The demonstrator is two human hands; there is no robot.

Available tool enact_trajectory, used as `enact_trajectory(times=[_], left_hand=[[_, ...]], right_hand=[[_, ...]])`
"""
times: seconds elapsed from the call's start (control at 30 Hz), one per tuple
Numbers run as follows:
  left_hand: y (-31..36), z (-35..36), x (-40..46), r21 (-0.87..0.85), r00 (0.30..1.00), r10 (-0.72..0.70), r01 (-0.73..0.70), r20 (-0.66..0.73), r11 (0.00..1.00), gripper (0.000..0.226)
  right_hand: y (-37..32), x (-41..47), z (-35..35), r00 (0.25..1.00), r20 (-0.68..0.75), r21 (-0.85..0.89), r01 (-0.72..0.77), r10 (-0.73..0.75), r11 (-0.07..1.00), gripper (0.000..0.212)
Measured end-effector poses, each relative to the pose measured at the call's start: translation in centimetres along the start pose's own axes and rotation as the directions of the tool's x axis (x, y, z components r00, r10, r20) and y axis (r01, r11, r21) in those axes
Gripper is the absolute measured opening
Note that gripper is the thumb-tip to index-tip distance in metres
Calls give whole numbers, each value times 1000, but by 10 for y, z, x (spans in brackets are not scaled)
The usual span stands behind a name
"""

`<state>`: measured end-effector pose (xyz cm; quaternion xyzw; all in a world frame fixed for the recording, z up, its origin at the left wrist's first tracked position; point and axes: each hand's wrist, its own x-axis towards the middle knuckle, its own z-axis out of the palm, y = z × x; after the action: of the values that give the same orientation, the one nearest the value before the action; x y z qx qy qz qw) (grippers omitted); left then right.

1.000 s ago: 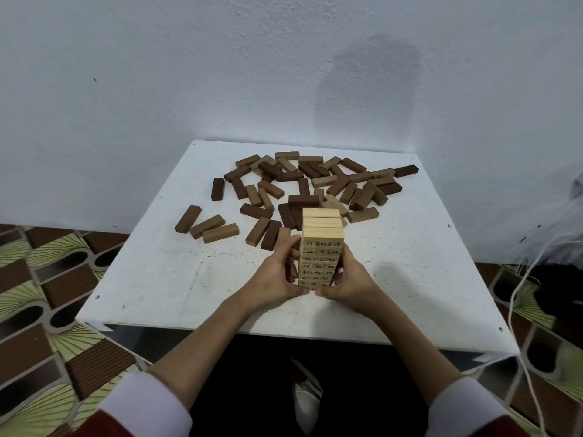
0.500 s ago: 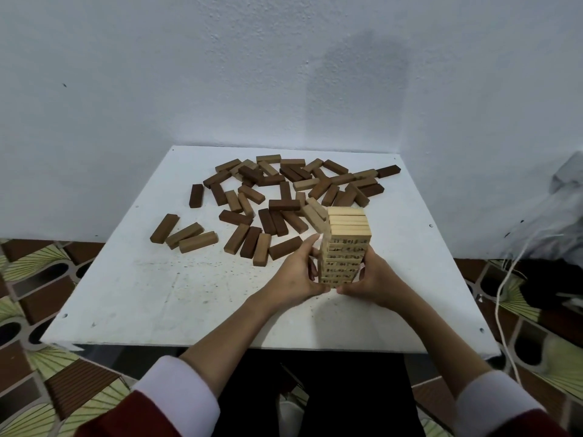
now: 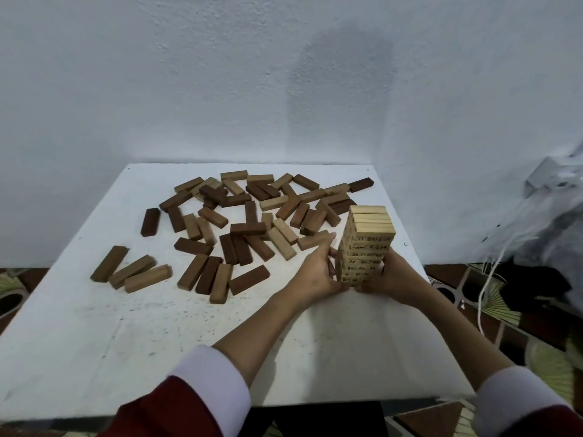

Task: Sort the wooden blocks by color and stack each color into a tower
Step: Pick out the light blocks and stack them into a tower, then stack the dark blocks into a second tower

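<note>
A tower of light wooden blocks (image 3: 367, 239) with printed numbers stands on the right side of the white table (image 3: 94, 342). My left hand (image 3: 317, 269) holds its left side near the base, fingers curved round it. My right hand (image 3: 394, 275) grips its right side and base. Loose dark, mid-brown and light blocks (image 3: 246, 216) lie scattered across the far middle of the table. Three mid-brown blocks (image 3: 132, 269) lie apart at the left.
A white wall (image 3: 284, 74) rises right behind the table. A grey bag (image 3: 549, 222) and white cords (image 3: 492, 272) sit on the patterned floor (image 3: 492, 298) to the right. The table's right edge is close beside the tower.
Both hands have slid the light tower to the right across the table, from the middle front to near the right edge. The loose blocks have not moved.
</note>
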<state>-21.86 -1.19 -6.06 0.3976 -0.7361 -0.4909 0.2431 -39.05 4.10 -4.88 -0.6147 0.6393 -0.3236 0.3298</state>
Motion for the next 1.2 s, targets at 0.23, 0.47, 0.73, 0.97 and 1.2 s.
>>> enact_trajectory(times=[0.23, 0.47, 0.73, 0.97, 1.2], left_hand=[[8, 11, 38, -4, 1000, -9, 9, 20, 1000, 100], [17, 15, 64, 27, 999, -18, 17, 37, 999, 100], [22, 15, 72, 45, 999, -19, 17, 41, 999, 99], [25, 13, 68, 112, 998, -32, 25, 55, 993, 105], [24, 13, 45, 188, 999, -33, 29, 16, 982, 101]], right_hand=[[23, 31, -27, 1000, 12, -28, 9, -9, 1000, 78], [37, 51, -45, 1000, 28, -17, -4, 4, 1000, 77], [43, 61, -49, 1000, 9, -23, -11, 11, 1000, 78], [33, 56, -46, 999, -22, -2, -41, 41, 999, 85], [37, 45, -26, 926, -292, -3, -251, 239, 968, 109]])
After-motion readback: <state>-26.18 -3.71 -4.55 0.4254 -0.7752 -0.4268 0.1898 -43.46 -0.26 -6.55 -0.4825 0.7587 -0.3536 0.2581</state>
